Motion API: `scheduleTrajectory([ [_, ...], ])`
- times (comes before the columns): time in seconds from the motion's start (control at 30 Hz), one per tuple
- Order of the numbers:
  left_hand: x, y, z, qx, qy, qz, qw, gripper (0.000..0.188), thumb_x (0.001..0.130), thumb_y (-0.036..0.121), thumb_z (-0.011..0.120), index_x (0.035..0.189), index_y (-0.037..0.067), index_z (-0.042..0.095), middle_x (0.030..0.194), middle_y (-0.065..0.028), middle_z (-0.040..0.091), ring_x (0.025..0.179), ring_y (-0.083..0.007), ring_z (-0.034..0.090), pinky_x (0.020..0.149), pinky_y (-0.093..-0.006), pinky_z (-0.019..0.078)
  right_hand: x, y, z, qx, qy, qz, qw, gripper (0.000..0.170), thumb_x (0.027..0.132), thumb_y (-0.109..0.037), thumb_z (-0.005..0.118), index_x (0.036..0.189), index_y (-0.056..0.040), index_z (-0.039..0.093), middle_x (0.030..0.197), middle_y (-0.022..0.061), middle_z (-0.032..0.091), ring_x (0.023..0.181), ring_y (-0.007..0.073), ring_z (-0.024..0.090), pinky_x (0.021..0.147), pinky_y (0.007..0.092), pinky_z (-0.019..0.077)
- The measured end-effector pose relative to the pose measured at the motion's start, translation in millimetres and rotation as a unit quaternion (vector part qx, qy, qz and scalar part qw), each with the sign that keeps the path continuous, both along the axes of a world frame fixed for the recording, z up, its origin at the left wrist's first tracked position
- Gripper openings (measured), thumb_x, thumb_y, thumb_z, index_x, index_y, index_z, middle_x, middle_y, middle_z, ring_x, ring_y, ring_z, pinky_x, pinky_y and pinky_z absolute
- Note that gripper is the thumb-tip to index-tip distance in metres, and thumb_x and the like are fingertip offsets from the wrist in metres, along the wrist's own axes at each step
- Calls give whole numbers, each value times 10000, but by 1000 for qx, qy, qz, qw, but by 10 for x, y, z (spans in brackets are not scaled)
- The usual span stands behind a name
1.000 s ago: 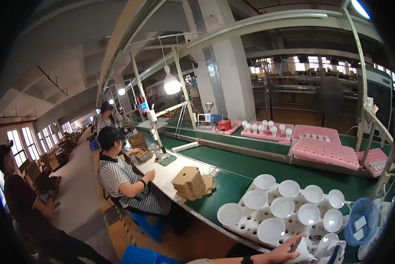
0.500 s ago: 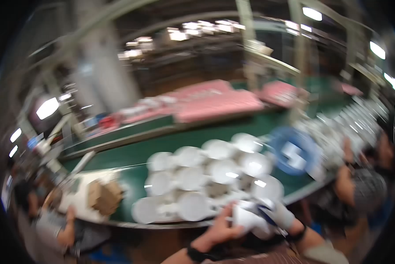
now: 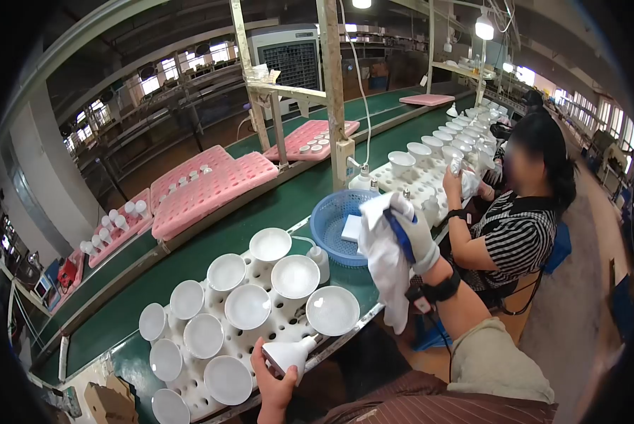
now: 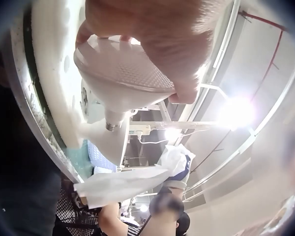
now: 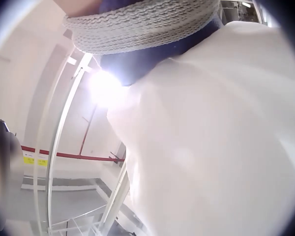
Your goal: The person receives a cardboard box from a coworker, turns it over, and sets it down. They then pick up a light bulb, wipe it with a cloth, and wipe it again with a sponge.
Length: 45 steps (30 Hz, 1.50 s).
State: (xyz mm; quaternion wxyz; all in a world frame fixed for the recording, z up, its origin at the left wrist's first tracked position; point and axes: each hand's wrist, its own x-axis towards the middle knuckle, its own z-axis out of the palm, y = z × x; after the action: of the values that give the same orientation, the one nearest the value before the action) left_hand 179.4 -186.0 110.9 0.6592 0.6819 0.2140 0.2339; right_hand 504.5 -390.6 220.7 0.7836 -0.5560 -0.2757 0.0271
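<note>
Fingers and thumb of my bare left hand [image 3: 277, 387] grip the wide rim of a white cone-shaped bulb [image 3: 291, 353], whose narrow metal base points up and right in the head view. The left wrist view shows the same bulb [image 4: 123, 78] under the left hand [image 4: 152, 39]. My gloved right hand [image 3: 417, 237] holds a hanging white cloth [image 3: 389, 272] above the table edge, near the blue basket [image 3: 324, 233]. In the right wrist view the cloth [image 5: 211, 132] hides the fingers. A white foam tray [image 3: 260, 346] carries several face-up bulbs beside the left hand.
Another person [image 3: 518, 219] sits at the right, handling a white object beside a long row of bulbs [image 3: 433, 145]. Pink trays [image 3: 214, 194] lie behind the green belt [image 3: 289, 205]. A metal post [image 3: 331, 92] stands beyond the basket, and brown cardboard [image 3: 112, 401] lies at lower left.
The head view has swung right. My hands, close together half a second ago, are now apart: the right has lifted away with the cloth, and the left keeps the bulb near the tray.
</note>
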Motion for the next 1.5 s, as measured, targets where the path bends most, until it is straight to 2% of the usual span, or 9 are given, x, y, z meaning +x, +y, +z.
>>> scheduleTrajectory([
  [0.27,5,71,-310,57,-11,59,997,843,608,121,641,1366,56,276,1271,-137,312,1168,-292,381,979,-422,366,740,606,671,137,-101,-165,972,163,870,-127,628,953,11,652,798,-27,615,678,15,526,566,167,421],
  [0.47,210,67,-201,349,-31,138,927,702,580,161,632,1232,16,418,1170,-206,397,1100,-359,407,934,-446,359,985,971,984,144,-175,-221,949,172,848,-149,662,914,10,657,697,-42,570,580,17,470,483,187,371],
  [0.67,348,78,-190,302,-25,135,943,540,601,123,578,1121,8,494,1134,-207,420,1052,-366,438,959,-453,338,974,1236,824,253,-46,-106,960,126,866,-106,631,944,-8,643,667,-33,555,493,30,456,416,196,341],
  [0.83,371,145,-208,274,-16,129,953,504,628,146,566,1107,5,496,1114,-188,438,1054,-344,440,958,-432,341,1281,1022,-240,-91,-86,-119,985,361,795,-272,702,1011,3,614,787,83,640,678,187,613,588,288,481],
  [0.97,375,135,-184,262,-17,120,957,501,630,154,565,1102,3,495,1099,-182,444,1054,-342,438,959,-434,339,1149,477,-556,-587,-199,-109,777,722,758,-580,606,1147,24,537,1080,264,590,993,367,587,869,409,452],
  [1.0,372,132,-169,267,-12,118,956,496,651,173,548,1108,-7,482,1098,-171,445,1052,-323,438,972,-410,327,870,394,-222,-622,-6,17,783,788,731,-625,600,1174,23,531,1178,280,538,1073,385,544,927,395,420],
  [1.13,370,141,-195,265,-10,115,957,500,676,198,530,1121,-18,464,1097,-156,445,1054,-296,437,990,-382,310,715,102,-356,-677,-158,36,718,824,714,-650,586,1182,27,543,1148,261,571,1050,356,574,936,384,423],
  [1.27,378,141,-182,256,-6,111,960,501,679,198,528,1126,-16,463,1103,-151,440,1065,-288,430,996,-378,303,659,191,-261,-754,-112,63,644,496,786,-386,622,1077,15,596,1060,215,621,954,331,618,842,390,477],
  [1.5,378,150,-183,260,-17,122,958,485,618,122,541,1085,2,488,1074,-174,448,1038,-336,440,972,-422,328,620,664,-405,-649,-224,2,727,384,787,-297,607,1082,-52,598,1191,189,540,1102,314,530,953,363,405],
])
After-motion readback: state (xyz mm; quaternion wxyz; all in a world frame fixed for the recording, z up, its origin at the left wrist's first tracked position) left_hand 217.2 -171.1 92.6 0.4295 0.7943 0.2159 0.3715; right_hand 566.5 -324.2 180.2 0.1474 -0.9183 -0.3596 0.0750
